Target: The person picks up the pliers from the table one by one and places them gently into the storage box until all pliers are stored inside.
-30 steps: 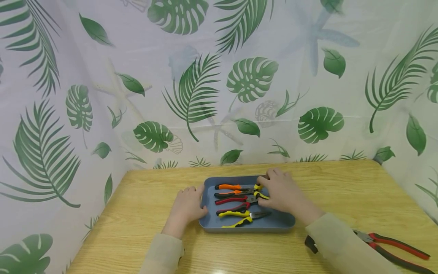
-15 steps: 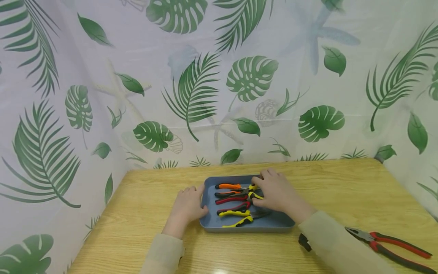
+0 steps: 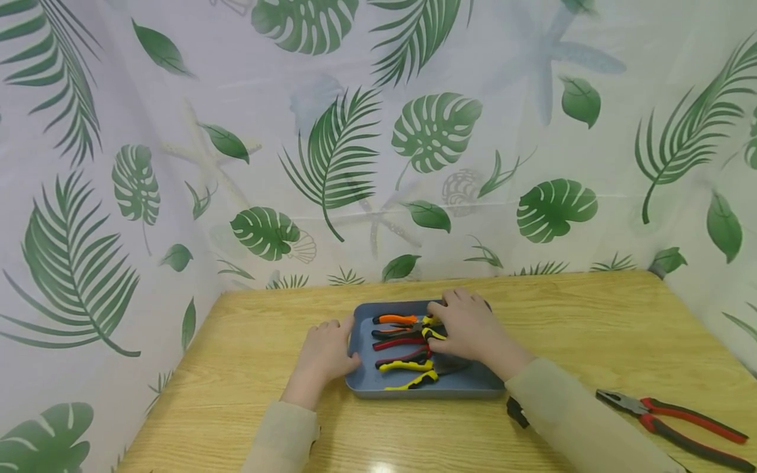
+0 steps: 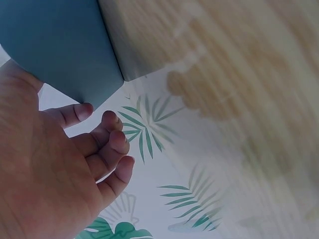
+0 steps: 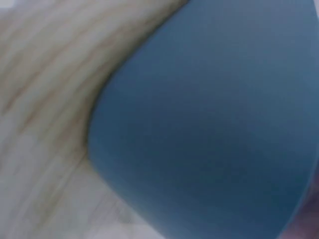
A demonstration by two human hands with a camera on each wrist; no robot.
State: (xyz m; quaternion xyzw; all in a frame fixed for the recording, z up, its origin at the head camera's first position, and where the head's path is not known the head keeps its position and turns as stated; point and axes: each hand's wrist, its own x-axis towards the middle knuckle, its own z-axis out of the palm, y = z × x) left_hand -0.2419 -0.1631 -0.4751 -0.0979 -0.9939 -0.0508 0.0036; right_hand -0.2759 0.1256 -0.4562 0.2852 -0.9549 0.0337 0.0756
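Observation:
A blue-grey tray (image 3: 426, 395) lies on the table, filling much of the right wrist view too. My left hand (image 3: 319, 358) grips its left end, thumb at the rim and the other fingers outside; the left wrist view shows those fingers (image 4: 112, 142) bent beside the tray's wall (image 4: 55, 45). Over the tray's right half, my right hand (image 3: 473, 328) holds yellow-and-black pliers (image 3: 434, 334), their far part hidden under the palm. Left of it lie orange-and-black pliers (image 3: 396, 319), red-and-black pliers (image 3: 399, 343) and a second yellow-and-black pair (image 3: 408, 366), handles pointing left.
Large red-and-black pliers (image 3: 656, 410) lie on the wooden table (image 3: 195, 407) at the right, beyond my right sleeve (image 3: 579, 414). A leaf-patterned sheet (image 3: 355, 164) hangs behind the table and along its sides.
My right hand has shifted left inside the tray, bringing the yellow-and-black pliers nearer the orange and red ones. The left hand and tray stay in place.

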